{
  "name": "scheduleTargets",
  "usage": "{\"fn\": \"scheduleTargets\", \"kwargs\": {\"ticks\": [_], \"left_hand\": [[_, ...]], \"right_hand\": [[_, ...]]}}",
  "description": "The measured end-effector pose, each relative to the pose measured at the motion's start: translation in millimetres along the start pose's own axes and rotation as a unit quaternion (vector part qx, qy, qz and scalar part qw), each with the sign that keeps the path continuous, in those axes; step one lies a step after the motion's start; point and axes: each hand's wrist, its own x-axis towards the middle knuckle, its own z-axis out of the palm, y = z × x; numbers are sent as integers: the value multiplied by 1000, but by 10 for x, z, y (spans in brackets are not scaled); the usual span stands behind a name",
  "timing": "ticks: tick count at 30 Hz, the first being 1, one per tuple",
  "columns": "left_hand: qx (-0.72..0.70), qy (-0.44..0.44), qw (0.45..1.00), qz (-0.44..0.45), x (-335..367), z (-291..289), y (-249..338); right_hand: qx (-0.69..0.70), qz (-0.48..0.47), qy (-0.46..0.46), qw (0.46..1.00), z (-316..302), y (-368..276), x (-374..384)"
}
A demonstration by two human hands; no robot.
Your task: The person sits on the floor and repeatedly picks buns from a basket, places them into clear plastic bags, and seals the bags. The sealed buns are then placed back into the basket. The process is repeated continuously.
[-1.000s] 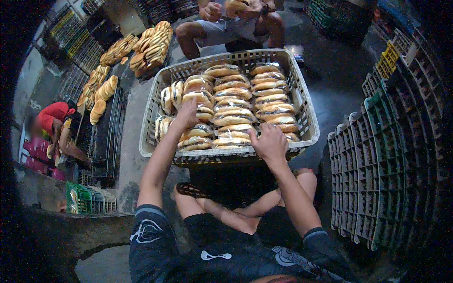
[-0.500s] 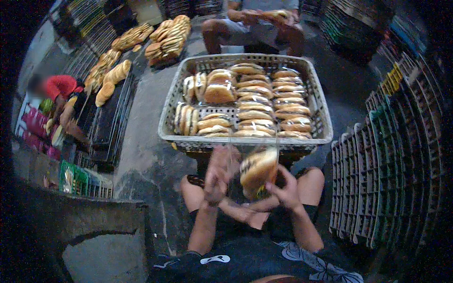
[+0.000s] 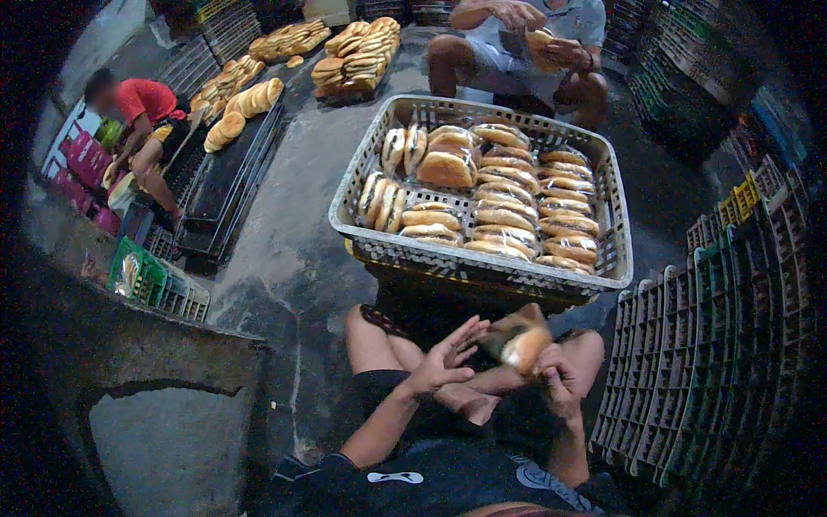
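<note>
Right hand [image 3: 558, 379] grip clenched on blurred tan bread roll [image 3: 522, 345]; left hand [image 3: 445, 360] released, just beside. Roll could slip w/ one-hand hold, land on floor.

Your left hand [image 3: 446, 362] is open, fingers spread, palm facing right; your right hand [image 3: 556, 379] is curled closed, both over your lap.

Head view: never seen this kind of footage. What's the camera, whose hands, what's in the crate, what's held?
It is a fisheye camera worn on a person's head, looking down; straight edges bend near the rim. The forearms from the bottom edge are the wearer's own. The right hand grips a blurred bread roll; the left hand is open beside it, holding nothing. Ahead stands a grey plastic crate filled with rows of wrapped rolls. Two other people sit nearby with more bread.
</note>
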Motion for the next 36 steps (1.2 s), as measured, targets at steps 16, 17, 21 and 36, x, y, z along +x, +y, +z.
{"fn": "scheduleTargets", "kwargs": {"ticks": [16,17,21,36], "left_hand": [[131,166,977,34,133,263,99],[47,170,984,-3,168,334,130],[0,191,977,-97,254,263,111],[436,129,890,-16,445,583,340]], "right_hand": [[80,107,28,991,320,6,317],[135,176,19,975,271,-84,358],[220,234,-14,947,209,9,370],[-203,92,-23,975,164,69,368]]}}
